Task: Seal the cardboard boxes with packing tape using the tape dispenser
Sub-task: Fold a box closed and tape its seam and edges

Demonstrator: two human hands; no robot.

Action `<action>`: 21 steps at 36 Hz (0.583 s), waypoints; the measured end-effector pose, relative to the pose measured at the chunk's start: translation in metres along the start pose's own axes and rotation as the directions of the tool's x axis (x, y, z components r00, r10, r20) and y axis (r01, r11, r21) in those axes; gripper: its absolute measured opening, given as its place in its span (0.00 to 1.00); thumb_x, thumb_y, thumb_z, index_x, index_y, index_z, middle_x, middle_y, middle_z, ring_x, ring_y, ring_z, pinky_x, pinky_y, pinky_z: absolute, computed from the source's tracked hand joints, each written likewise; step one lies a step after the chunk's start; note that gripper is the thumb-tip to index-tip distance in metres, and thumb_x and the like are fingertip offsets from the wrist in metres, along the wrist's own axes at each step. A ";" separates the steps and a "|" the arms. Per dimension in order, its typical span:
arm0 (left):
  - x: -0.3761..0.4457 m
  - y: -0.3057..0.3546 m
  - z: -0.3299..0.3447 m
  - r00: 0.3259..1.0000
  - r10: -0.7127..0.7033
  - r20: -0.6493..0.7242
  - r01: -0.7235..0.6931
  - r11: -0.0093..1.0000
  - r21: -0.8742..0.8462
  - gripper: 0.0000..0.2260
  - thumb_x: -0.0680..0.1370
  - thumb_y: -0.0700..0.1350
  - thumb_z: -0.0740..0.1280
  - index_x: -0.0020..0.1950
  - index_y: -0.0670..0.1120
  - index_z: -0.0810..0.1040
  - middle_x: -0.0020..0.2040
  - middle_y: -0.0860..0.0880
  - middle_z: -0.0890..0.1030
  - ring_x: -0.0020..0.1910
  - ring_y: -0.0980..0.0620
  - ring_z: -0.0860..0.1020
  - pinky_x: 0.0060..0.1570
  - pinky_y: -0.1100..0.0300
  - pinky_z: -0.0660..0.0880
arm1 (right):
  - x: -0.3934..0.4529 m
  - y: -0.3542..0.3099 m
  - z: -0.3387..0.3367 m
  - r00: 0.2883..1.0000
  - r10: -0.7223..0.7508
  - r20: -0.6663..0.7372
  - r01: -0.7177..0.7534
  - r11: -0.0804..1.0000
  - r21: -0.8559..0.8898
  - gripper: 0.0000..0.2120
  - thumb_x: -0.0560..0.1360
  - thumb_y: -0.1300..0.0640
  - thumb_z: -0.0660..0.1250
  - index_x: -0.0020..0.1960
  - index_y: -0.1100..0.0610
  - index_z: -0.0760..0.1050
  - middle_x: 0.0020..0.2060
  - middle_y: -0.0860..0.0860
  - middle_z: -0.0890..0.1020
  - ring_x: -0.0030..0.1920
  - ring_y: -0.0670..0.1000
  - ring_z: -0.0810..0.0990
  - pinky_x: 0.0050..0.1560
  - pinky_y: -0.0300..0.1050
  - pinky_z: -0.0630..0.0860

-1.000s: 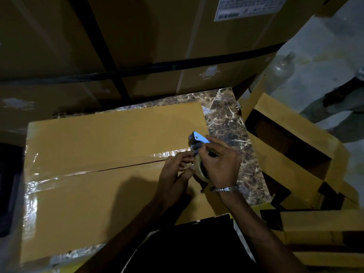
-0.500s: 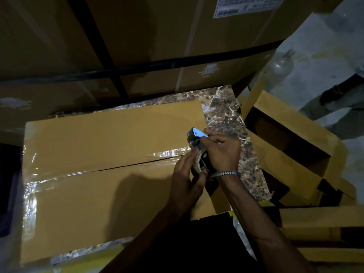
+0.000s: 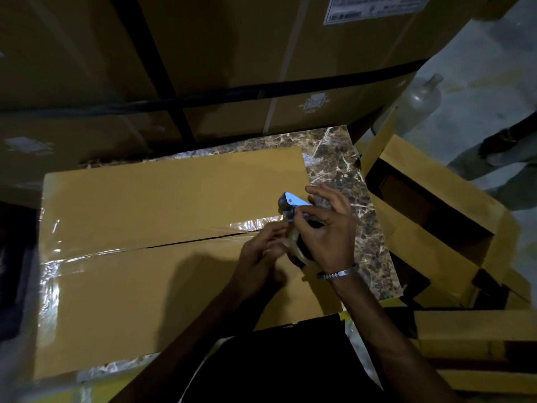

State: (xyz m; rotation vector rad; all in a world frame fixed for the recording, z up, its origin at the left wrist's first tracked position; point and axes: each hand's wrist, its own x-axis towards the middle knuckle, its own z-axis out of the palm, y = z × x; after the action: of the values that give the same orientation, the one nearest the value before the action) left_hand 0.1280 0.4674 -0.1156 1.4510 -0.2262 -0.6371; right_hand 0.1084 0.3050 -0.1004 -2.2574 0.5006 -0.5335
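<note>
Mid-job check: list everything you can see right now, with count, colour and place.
cardboard box: one, tan, centre on the marble top, flaps closed
packing tape: clear strip along the box's centre seam, more over its left edge
tape dispenser: one, metal with a blue sheen, at the seam's right end
marble top: one, brown veined, under the box
strapped cartons: large, brown, black straps, behind
open boxes: tan, right side, number unclear
bottle: one, clear, upper right on the floor
bracelet: one, silver, right wrist
left hand: at the seam beside the dispenser
right hand: holding the dispenser
</note>
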 end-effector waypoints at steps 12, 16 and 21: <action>0.067 0.004 -0.026 0.994 0.047 -0.096 -0.028 0.981 0.190 0.12 0.88 0.48 0.63 0.67 0.48 0.83 0.63 0.49 0.85 0.65 0.47 0.82 0.66 0.37 0.77 | 0.011 -0.013 -0.002 0.969 -0.171 0.181 0.194 0.974 -0.119 0.06 0.78 0.54 0.72 0.52 0.53 0.88 0.55 0.46 0.84 0.51 0.48 0.83 0.46 0.44 0.78; 0.071 0.009 -0.029 0.998 0.000 -0.061 0.008 0.992 0.127 0.12 0.87 0.45 0.65 0.67 0.44 0.84 0.63 0.48 0.85 0.65 0.47 0.83 0.68 0.40 0.78 | 0.022 -0.006 -0.003 0.932 -0.233 0.276 0.264 0.961 -0.081 0.05 0.79 0.59 0.71 0.54 0.56 0.85 0.55 0.48 0.83 0.55 0.51 0.80 0.52 0.48 0.78; 0.075 0.013 -0.034 1.000 -0.007 -0.019 0.009 0.994 0.107 0.12 0.86 0.44 0.66 0.66 0.42 0.84 0.63 0.48 0.86 0.65 0.47 0.83 0.69 0.41 0.77 | 0.029 -0.004 0.000 0.880 -0.297 0.369 0.333 0.942 -0.036 0.05 0.79 0.62 0.70 0.54 0.60 0.83 0.53 0.51 0.82 0.57 0.54 0.78 0.55 0.50 0.76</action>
State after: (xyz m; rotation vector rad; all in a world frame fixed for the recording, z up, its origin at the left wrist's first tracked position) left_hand 0.2100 0.4569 -0.1248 1.5608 -0.2433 -0.6251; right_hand 0.1338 0.2927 -0.0908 -2.4753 -0.0321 -0.2424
